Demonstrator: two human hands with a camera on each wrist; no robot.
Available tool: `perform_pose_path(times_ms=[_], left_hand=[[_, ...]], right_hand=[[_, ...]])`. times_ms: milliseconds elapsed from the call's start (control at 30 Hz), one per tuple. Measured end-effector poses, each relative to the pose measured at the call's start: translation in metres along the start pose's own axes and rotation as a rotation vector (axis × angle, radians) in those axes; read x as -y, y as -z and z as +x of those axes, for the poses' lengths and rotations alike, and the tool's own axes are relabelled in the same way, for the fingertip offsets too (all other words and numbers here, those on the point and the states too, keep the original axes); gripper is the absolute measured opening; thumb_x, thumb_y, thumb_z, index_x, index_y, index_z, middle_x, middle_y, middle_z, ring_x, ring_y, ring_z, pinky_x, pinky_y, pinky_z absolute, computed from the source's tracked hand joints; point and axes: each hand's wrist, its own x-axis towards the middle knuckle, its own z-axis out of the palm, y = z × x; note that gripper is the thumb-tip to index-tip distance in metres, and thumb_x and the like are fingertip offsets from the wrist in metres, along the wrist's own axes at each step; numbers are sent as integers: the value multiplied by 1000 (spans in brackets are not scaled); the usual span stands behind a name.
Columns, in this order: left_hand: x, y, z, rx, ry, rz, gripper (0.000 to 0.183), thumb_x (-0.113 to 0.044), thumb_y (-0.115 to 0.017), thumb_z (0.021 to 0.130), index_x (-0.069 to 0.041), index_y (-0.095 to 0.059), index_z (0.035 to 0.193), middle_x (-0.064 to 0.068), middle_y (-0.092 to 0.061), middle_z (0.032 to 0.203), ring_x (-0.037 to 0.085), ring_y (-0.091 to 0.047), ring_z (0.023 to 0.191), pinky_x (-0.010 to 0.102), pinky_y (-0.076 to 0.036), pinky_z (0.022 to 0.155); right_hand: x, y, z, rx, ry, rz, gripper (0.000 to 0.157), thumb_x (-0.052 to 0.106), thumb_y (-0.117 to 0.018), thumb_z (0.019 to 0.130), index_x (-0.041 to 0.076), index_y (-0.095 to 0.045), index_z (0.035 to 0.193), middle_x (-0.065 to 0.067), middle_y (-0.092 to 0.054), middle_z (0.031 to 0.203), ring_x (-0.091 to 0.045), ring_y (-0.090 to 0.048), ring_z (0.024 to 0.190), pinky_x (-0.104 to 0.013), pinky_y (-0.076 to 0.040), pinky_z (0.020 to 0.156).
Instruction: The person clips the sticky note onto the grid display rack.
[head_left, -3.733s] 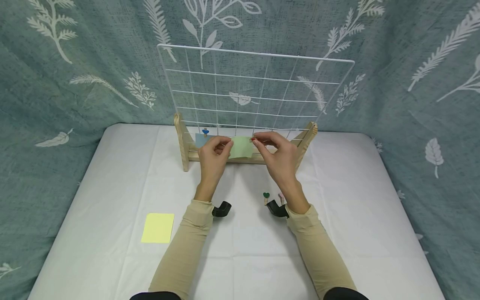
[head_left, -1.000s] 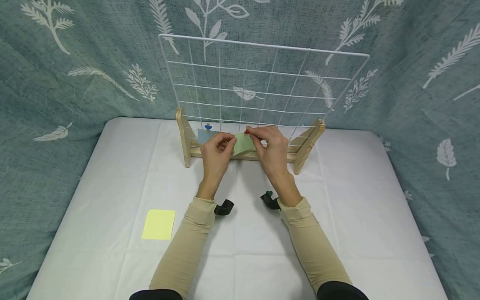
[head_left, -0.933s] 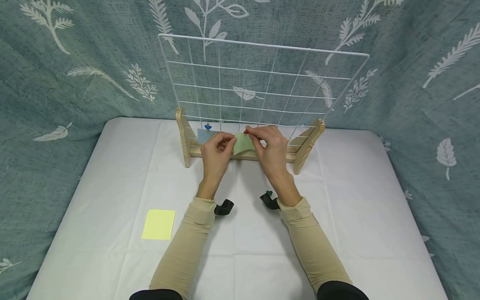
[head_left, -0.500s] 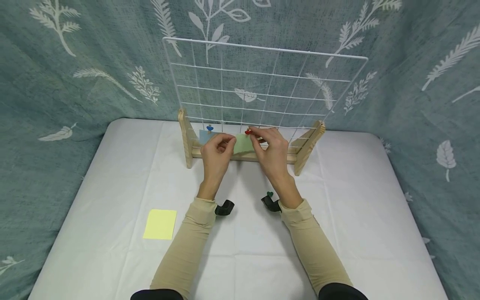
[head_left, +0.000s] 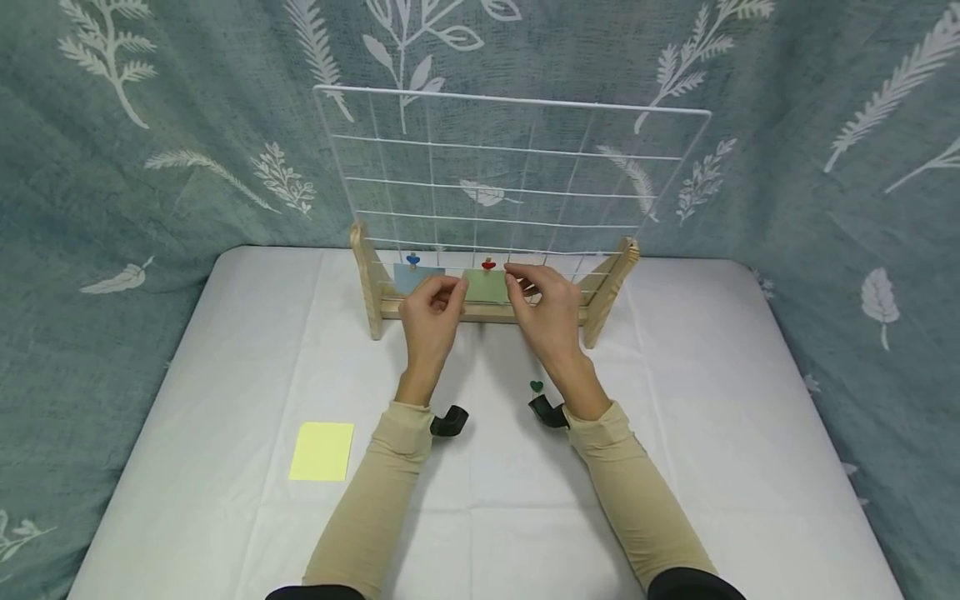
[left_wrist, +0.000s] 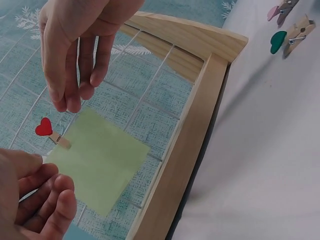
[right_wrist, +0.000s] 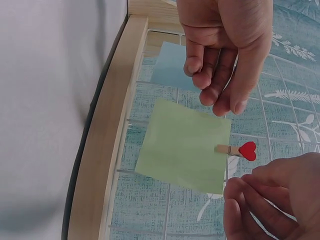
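Note:
A green paper note point(head_left: 486, 286) hangs on the white wire grid point(head_left: 517, 150), held at its top edge by a small wooden clothespin with a red heart point(right_wrist: 247, 151). My left hand point(head_left: 431, 321) is at the note's left upper corner, fingers loosely bent; that corner shows free of the fingertips in the right wrist view. Just off the right upper corner is my right hand point(head_left: 551, 312), its fingers relaxed and apart from the clothespin. Left of the green note hangs a blue note point(head_left: 408, 277) under a blue-heart clothespin point(head_left: 412, 261).
A yellow note point(head_left: 321, 452) lies on the white tablecloth at the left. Near my right wrist are a green-heart clothespin point(left_wrist: 295, 37) and a pink-heart one point(left_wrist: 281, 11). The grid stands in a wooden base point(head_left: 487, 312) before a patterned curtain point(head_left: 787, 125).
My right hand has let go of the red-heart clothespin and drawn slightly right; the clothespin now stays on the green note's top edge. The left hand has barely moved.

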Motion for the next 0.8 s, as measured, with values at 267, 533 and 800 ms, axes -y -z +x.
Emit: perform_pose_path(times_ms=[267,533,800], left_hand=[[1,0,-6,26,14,30,17,-19,-76,99,-3,-80,94,9,-74,82,19,-67,67,17,-52,61],[0,13,-17,0,43,9,14,-14,-76,99,-1,-79,94,15,-73,81,30,-68,61,12,-49,53],[0,27,-27,-4,63,22,12,-12,-76,99,-1,-79,95,15,-72,81,32,-68,61,12,-49,53]], right_hand=[[-3,11,-7,33,-14,-63,12,4,-74,95,1,-82,104,-14,-80,90,-26,-74,70,-41,-62,66],[-6,30,-19,103,-28,-110,12,7,-73,97,1,-81,103,-14,-80,92,-25,-73,73,-39,-61,68],[-10,45,-32,135,-69,-137,12,8,-74,97,2,-82,104,-12,-80,93,-23,-72,73,-38,-61,68]])
